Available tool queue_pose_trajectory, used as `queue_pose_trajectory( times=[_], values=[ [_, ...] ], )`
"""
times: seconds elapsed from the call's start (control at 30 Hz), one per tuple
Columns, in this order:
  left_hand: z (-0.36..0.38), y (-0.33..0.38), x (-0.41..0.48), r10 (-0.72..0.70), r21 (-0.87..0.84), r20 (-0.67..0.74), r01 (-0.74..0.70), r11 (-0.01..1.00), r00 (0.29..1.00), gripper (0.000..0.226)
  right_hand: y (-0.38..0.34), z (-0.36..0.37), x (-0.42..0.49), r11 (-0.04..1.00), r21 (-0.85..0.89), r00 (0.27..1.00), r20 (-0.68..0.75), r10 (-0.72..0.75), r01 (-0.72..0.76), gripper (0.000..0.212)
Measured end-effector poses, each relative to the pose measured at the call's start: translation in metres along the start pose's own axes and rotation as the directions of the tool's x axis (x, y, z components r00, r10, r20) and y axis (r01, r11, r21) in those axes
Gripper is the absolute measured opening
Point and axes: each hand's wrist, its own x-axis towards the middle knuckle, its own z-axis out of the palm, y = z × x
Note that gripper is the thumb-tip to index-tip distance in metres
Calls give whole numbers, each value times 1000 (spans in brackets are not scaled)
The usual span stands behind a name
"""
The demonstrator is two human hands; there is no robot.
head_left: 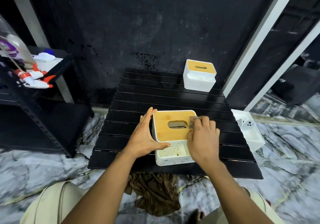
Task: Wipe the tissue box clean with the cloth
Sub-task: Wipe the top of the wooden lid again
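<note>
A white tissue box [164,135] with a bamboo lid and an oval slot stands at the near middle of the black slatted table [138,92]. Its front tray [174,151] is dotted with dark specks. My left hand [144,135] lies flat against the box's left side, fingers straight, with the thumb across the front ledge. My right hand [201,137] is on the lid's right edge, its fingers curled round a small pale, stained cloth [192,120] that is blurred and mostly hidden under the hand.
A second white tissue box [199,75] with a bamboo lid stands at the table's far right corner. A brown rag [153,195] lies on the marble floor below the table's near edge. A black shelf [43,102] with spray bottles [37,80] stands left; a white box [249,130] lies right.
</note>
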Motion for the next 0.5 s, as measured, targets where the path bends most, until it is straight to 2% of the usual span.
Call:
queue_pose_trajectory(
  times=[0.07,0.13,0.2,0.23,0.27,0.3,0.33,0.4,0.5],
  values=[
    [4,5,-3,-12,32,-14,12,999,1000,131,-15,-2,-13,979,141,988,31,-153,147,35],
    [8,10,-8,13,45,-50,-11,999,999,134,-29,-2,-20,889,326,925,92,-368,321,41],
    [13,14,-14,25,64,-131,-17,998,991,136,-30,-4,-20,813,441,884,83,-460,382,47],
    [14,15,-17,23,93,-183,-6,996,983,135,-24,-1,-18,807,475,909,32,-415,351,50],
    [15,16,-20,30,146,-225,3,989,974,133,-16,2,-17,813,513,953,-34,-303,277,51],
    [15,15,-21,47,225,-244,9,974,969,131,-7,5,-17,810,566,988,-87,-128,155,52],
    [14,14,-23,57,320,-238,23,947,969,129,2,7,-18,770,638,992,-109,64,21,50],
    [9,15,-24,65,499,-204,47,865,977,117,16,6,-21,633,750,926,-74,369,-192,43],
    [-7,25,-19,150,552,-226,0,834,962,87,29,9,-28,466,802,821,54,569,-375,33]
  ],
)
